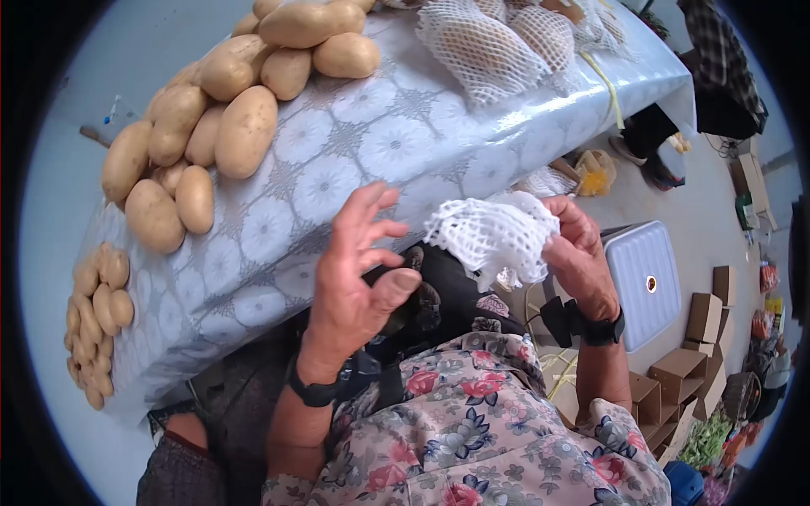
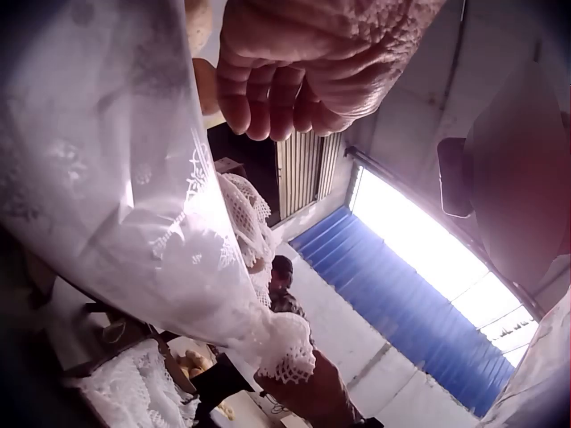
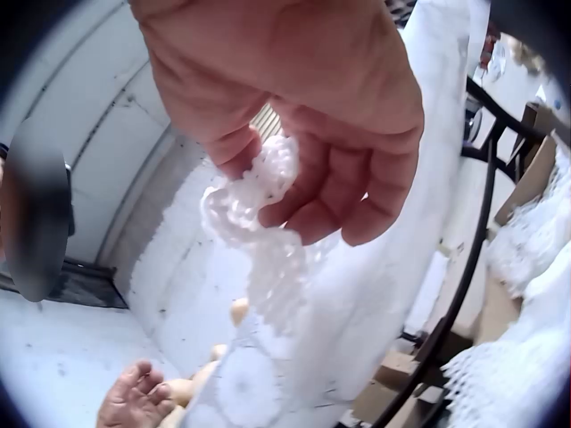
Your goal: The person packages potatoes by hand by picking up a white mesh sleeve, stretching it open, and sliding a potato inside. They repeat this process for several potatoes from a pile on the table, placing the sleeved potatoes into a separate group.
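Observation:
My right hand (image 1: 582, 253) pinches a white foam net sleeve (image 1: 494, 236) between thumb and fingers, in front of the table's near edge. In the right wrist view the crumpled foam net sleeve (image 3: 268, 214) hangs down from the fingertips. Held up to the left of it, my left hand (image 1: 359, 270) has its fingers spread and holds nothing. A heap of bare potatoes (image 1: 245, 131) lies on the table beyond that hand. Several potatoes in foam nets (image 1: 498, 42) lie at the table's far right.
A patterned plastic cloth covers the table (image 1: 337, 160). Smaller potatoes (image 1: 99, 312) are piled at its left end. To the right stand a lidded grey box (image 1: 643, 282) and cardboard boxes (image 1: 675, 375). More white foam nets (image 3: 535, 267) are heaped below the table. Another person (image 1: 721, 67) is beyond it.

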Tool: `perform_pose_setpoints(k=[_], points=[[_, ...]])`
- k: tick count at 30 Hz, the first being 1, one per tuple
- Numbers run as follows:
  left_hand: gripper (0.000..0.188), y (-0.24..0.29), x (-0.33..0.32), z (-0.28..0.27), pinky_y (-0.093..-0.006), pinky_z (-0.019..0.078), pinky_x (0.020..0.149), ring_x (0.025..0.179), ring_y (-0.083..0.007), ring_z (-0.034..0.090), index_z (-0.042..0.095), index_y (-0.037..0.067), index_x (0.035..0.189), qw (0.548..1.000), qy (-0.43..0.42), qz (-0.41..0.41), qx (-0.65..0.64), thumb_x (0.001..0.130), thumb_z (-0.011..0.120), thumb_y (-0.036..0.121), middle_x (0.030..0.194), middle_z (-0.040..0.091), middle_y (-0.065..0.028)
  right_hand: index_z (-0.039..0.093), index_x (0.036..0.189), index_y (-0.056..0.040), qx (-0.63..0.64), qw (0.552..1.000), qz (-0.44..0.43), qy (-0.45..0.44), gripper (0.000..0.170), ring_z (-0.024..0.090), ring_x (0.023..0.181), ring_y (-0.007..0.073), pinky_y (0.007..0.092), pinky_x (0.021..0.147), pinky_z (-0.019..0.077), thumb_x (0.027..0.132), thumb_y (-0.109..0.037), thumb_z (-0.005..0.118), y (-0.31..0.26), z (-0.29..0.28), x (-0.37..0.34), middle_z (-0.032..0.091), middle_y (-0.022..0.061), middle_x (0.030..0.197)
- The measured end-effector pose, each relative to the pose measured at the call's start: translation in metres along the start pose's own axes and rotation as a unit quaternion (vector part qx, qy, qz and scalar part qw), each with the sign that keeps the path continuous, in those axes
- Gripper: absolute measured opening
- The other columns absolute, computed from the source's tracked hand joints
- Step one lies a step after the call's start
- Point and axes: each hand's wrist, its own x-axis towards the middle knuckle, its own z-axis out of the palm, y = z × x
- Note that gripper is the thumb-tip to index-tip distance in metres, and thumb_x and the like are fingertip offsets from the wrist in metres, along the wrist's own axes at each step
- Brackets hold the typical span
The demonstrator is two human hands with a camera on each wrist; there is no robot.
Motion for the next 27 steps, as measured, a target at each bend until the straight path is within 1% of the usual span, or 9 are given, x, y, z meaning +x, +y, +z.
perform_pose_setpoints(k=[1, 3, 6, 15, 17, 18, 23, 25, 27], points=[[0.096, -0.003, -0.001, 0.007, -0.0323, 0.0501, 0.081, 0.107, -0.0247, 0.054, 0.021, 0.003, 0.142, 0.998, 0.0, -0.032, -0.049, 0.076, 0.069, 0.053, 0.133, 0.043, -0.0225, 0.056, 0.109, -0.0009, -0.003, 0.999, 0.002, -0.043, 0.028, 0.056, 0.084, 0.0059, 0.0222, 0.074, 0.0455, 0.083, -0.008, 0.064, 0.0, 0.017, 0.003, 0.061, 0.0004, 0.096], [0.077, -0.006, -0.002, 0.005, -0.0292, 0.0487, 0.08, 0.101, -0.0181, 0.054, 0.037, 0.001, 0.134, 0.999, 0.015, -0.019, -0.043, 0.08, 0.07, 0.045, 0.12, 0.052, -0.0186, 0.055, 0.108, 0.0002, -0.084, 0.988, -0.025, -0.129, 0.025, 0.054, 0.084, 0.0048, 0.0201, 0.072, 0.0443, 0.086, -0.008, 0.064, 0.0, 0.047, 0.011, 0.061, 0.0002, 0.093], [0.041, -0.016, -0.008, -0.009, -0.0224, 0.0464, 0.074, 0.085, -0.0093, 0.056, 0.054, 0.0, 0.113, 0.997, 0.074, -0.024, -0.004, 0.086, 0.067, 0.028, 0.094, 0.061, -0.0066, 0.056, 0.105, -0.0006, -0.033, 0.996, -0.029, -0.073, 0.023, 0.056, 0.083, 0.0056, 0.0209, 0.071, 0.0454, 0.086, -0.011, 0.064, 0.007, 0.065, 0.023, 0.062, 0.0014, 0.094], [0.029, -0.02, -0.02, -0.03, -0.0177, 0.0364, 0.055, 0.063, -0.0014, 0.043, 0.056, 0.001, 0.102, 0.982, 0.18, -0.042, -0.047, 0.089, 0.064, 0.026, 0.07, 0.051, 0.0052, 0.05, 0.116, -0.0017, 0.019, 0.992, -0.081, 0.096, 0.033, 0.057, 0.082, 0.0106, 0.0247, 0.077, 0.0458, 0.088, -0.016, 0.06, 0.017, 0.053, 0.036, 0.062, 0.006, 0.096], [0.028, -0.023, -0.021, -0.031, -0.0177, 0.0335, 0.053, 0.061, -0.001, 0.039, 0.056, 0.001, 0.1, 0.977, 0.203, -0.046, -0.049, 0.09, 0.064, 0.026, 0.067, 0.048, 0.0071, 0.046, 0.122, -0.0024, 0.039, 0.983, -0.155, 0.091, 0.041, 0.058, 0.086, 0.0138, 0.0271, 0.079, 0.0469, 0.087, -0.018, 0.06, 0.015, 0.056, 0.035, 0.06, 0.0089, 0.101], [0.027, -0.026, -0.02, -0.033, -0.0178, 0.0323, 0.053, 0.061, -0.0008, 0.038, 0.056, 0.002, 0.099, 0.974, 0.217, -0.041, -0.043, 0.09, 0.064, 0.027, 0.066, 0.046, 0.0078, 0.039, 0.131, -0.002, 0.016, 0.982, -0.178, 0.051, 0.062, 0.056, 0.104, 0.0225, 0.0373, 0.088, 0.0459, 0.081, -0.022, 0.069, 0.012, 0.05, 0.03, 0.054, 0.0154, 0.119], [0.028, -0.025, -0.013, -0.025, -0.0174, 0.0301, 0.052, 0.06, -0.0006, 0.036, 0.055, 0.002, 0.096, 0.964, 0.247, -0.035, -0.091, 0.089, 0.065, 0.028, 0.069, 0.045, 0.0083, 0.049, 0.126, -0.0065, -0.442, 0.797, -0.406, -0.066, 0.072, 0.037, 0.129, 0.0365, 0.0485, 0.105, 0.0304, 0.065, -0.025, 0.082, -0.009, 0.08, 0.017, 0.039, 0.0188, 0.139], [0.032, -0.011, -0.015, -0.015, -0.0166, 0.0318, 0.054, 0.062, -0.0004, 0.037, 0.055, 0.002, 0.097, 0.965, 0.2, -0.063, -0.156, 0.089, 0.066, 0.031, 0.07, 0.046, 0.0081, 0.06, 0.107, -0.0068, -0.532, 0.751, -0.384, -0.073, 0.037, 0.043, 0.124, 0.0357, 0.0455, 0.099, 0.0372, 0.076, -0.02, 0.075, 0.0, 0.079, 0.032, 0.052, 0.0155, 0.126], [0.034, -0.003, -0.016, -0.01, -0.0162, 0.0345, 0.056, 0.063, -0.0003, 0.04, 0.055, 0.002, 0.099, 0.961, 0.167, -0.093, -0.199, 0.088, 0.066, 0.033, 0.071, 0.048, 0.0075, 0.06, 0.101, -0.0045, -0.302, 0.896, -0.321, -0.058, 0.026, 0.058, 0.097, 0.0208, 0.0323, 0.08, 0.0467, 0.083, -0.021, 0.07, 0.018, 0.074, 0.043, 0.063, 0.0088, 0.097]])
